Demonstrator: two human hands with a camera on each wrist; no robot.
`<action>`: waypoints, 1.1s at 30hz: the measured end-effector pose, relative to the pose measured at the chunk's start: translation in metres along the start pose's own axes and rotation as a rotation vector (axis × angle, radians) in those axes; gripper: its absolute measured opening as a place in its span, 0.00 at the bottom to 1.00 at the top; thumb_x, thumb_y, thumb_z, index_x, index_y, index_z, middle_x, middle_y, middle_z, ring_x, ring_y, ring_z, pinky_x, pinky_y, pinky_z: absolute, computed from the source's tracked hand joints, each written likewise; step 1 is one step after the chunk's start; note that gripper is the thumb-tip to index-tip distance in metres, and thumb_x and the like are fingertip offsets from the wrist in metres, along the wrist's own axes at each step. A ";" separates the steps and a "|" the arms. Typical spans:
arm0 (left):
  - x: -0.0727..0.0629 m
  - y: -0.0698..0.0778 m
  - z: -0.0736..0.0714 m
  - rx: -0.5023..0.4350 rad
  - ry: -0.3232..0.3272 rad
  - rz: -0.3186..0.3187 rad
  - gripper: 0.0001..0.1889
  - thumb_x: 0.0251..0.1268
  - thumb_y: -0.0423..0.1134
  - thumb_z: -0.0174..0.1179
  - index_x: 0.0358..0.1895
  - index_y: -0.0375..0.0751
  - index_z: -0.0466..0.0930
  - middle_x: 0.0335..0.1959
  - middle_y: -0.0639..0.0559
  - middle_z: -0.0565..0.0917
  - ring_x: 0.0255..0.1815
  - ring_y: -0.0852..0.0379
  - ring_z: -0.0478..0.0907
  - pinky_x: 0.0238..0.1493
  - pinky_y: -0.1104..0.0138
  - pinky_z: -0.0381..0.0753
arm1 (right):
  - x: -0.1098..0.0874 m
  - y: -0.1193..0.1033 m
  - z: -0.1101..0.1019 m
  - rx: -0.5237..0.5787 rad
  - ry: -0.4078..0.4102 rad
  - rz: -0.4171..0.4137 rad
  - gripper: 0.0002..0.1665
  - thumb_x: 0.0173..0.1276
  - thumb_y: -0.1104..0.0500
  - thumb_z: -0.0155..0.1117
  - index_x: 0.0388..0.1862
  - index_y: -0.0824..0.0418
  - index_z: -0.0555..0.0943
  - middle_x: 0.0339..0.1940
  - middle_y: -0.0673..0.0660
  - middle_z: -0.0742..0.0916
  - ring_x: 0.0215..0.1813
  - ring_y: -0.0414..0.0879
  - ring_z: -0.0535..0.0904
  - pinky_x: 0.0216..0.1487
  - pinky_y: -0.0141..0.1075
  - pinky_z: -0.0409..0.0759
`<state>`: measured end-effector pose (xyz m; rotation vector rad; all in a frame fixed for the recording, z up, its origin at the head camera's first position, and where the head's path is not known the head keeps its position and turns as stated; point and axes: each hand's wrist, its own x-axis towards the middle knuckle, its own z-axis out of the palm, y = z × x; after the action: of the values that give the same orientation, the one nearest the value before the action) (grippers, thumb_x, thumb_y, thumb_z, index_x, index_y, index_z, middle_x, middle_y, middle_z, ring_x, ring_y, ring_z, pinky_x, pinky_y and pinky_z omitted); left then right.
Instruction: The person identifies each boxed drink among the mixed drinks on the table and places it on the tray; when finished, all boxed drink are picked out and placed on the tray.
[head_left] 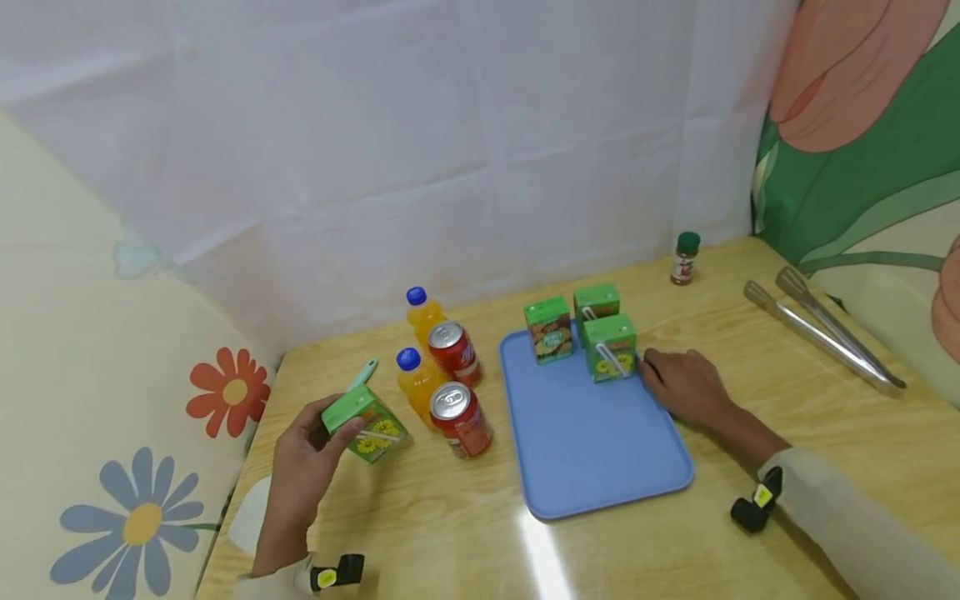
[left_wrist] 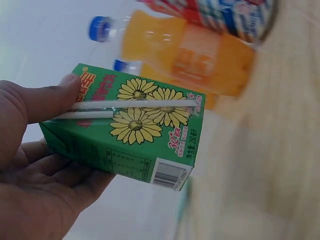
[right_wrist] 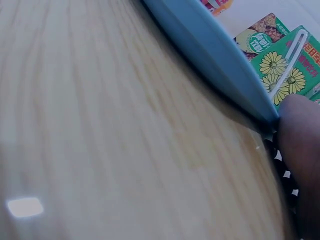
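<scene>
My left hand (head_left: 303,454) holds a green drink carton (head_left: 367,423) with yellow flowers and a straw on its front, tilted above the table at the left. In the left wrist view, the thumb lies over one end of the carton (left_wrist: 132,112) and the fingers reach beneath it. At the right edge of a blue tray (head_left: 592,450) is my right hand (head_left: 688,387), knuckles up, beside a flowered carton (head_left: 610,350); its fingertips are mostly hidden. Behind that carton stands another green carton (head_left: 596,302). A brown-and-green carton (head_left: 549,332) stands to their left.
Left of the tray stand two red cans, one nearer (head_left: 460,421) and one farther (head_left: 454,354), beside two orange drink bottles (head_left: 418,382). Metal tongs (head_left: 825,329) lie at the right, near a small green-capped jar (head_left: 684,260). A pale green handle (head_left: 363,375) shows behind the held carton.
</scene>
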<state>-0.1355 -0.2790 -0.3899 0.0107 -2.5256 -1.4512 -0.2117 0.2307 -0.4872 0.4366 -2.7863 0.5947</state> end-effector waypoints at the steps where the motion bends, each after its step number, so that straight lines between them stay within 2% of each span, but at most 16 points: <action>1: 0.000 0.006 -0.004 -0.003 0.025 -0.001 0.24 0.71 0.42 0.64 0.67 0.41 0.74 0.53 0.48 0.81 0.50 0.65 0.79 0.45 0.76 0.81 | 0.000 0.000 0.000 -0.001 0.000 0.001 0.21 0.82 0.48 0.46 0.25 0.52 0.69 0.15 0.47 0.70 0.19 0.42 0.63 0.28 0.40 0.61; 5: 0.000 0.037 -0.018 0.027 0.115 0.042 0.22 0.71 0.38 0.64 0.66 0.39 0.74 0.48 0.56 0.81 0.47 0.65 0.80 0.44 0.78 0.80 | 0.000 -0.001 -0.001 0.004 -0.018 0.014 0.22 0.82 0.48 0.44 0.25 0.52 0.69 0.15 0.47 0.70 0.19 0.43 0.63 0.29 0.40 0.60; 8: 0.002 0.063 -0.028 0.051 0.141 0.121 0.22 0.71 0.34 0.64 0.66 0.39 0.75 0.48 0.57 0.82 0.46 0.64 0.81 0.44 0.79 0.79 | -0.001 -0.003 -0.002 0.011 -0.028 0.019 0.22 0.82 0.48 0.45 0.25 0.52 0.69 0.15 0.47 0.71 0.20 0.43 0.64 0.30 0.40 0.60; 12: 0.004 0.100 -0.030 0.024 0.132 0.223 0.22 0.69 0.30 0.64 0.65 0.37 0.76 0.48 0.56 0.83 0.44 0.61 0.81 0.45 0.79 0.79 | -0.001 -0.004 -0.003 0.008 -0.023 0.012 0.21 0.82 0.49 0.45 0.26 0.53 0.69 0.15 0.47 0.71 0.20 0.43 0.64 0.30 0.40 0.60; 15: 0.007 0.126 -0.021 -0.024 0.093 0.288 0.20 0.68 0.29 0.64 0.63 0.36 0.76 0.47 0.53 0.83 0.42 0.59 0.81 0.45 0.78 0.79 | -0.001 -0.003 -0.003 0.002 -0.022 0.013 0.21 0.82 0.49 0.45 0.25 0.53 0.69 0.15 0.47 0.71 0.20 0.43 0.64 0.29 0.40 0.60; 19: 0.012 0.153 0.005 -0.084 -0.022 0.365 0.20 0.69 0.29 0.63 0.63 0.35 0.75 0.49 0.49 0.82 0.44 0.54 0.80 0.48 0.75 0.80 | 0.000 -0.003 -0.003 0.001 -0.031 0.020 0.21 0.82 0.48 0.44 0.26 0.52 0.70 0.16 0.47 0.71 0.20 0.43 0.64 0.30 0.40 0.60; 23: 0.021 0.164 0.042 -0.141 -0.149 0.418 0.21 0.69 0.30 0.64 0.63 0.35 0.74 0.51 0.46 0.81 0.47 0.51 0.79 0.48 0.71 0.81 | -0.001 -0.002 -0.002 0.007 -0.031 0.024 0.21 0.83 0.48 0.44 0.27 0.52 0.70 0.16 0.47 0.71 0.20 0.43 0.64 0.30 0.40 0.60; 26: 0.027 0.163 0.072 -0.152 -0.207 0.438 0.21 0.68 0.32 0.65 0.62 0.35 0.74 0.51 0.43 0.81 0.46 0.51 0.80 0.45 0.70 0.82 | -0.002 -0.001 -0.001 0.009 -0.033 0.026 0.22 0.83 0.48 0.43 0.27 0.52 0.71 0.16 0.47 0.71 0.20 0.43 0.64 0.29 0.40 0.60; 30: 0.031 0.157 0.109 -0.130 -0.245 0.405 0.21 0.70 0.38 0.64 0.63 0.39 0.73 0.49 0.44 0.82 0.42 0.52 0.80 0.39 0.68 0.82 | -0.002 -0.001 0.000 0.007 -0.028 0.020 0.22 0.83 0.47 0.43 0.27 0.52 0.70 0.16 0.47 0.71 0.20 0.43 0.64 0.29 0.40 0.60; 33: 0.036 0.148 0.136 -0.117 -0.270 0.370 0.21 0.72 0.42 0.62 0.63 0.40 0.71 0.49 0.46 0.81 0.43 0.52 0.79 0.43 0.65 0.81 | -0.001 0.000 0.001 0.004 -0.017 0.012 0.22 0.82 0.47 0.44 0.26 0.52 0.70 0.16 0.47 0.71 0.20 0.43 0.64 0.29 0.40 0.61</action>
<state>-0.1815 -0.0924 -0.3226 -0.6767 -2.4570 -1.5207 -0.2109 0.2305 -0.4880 0.4284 -2.8057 0.6019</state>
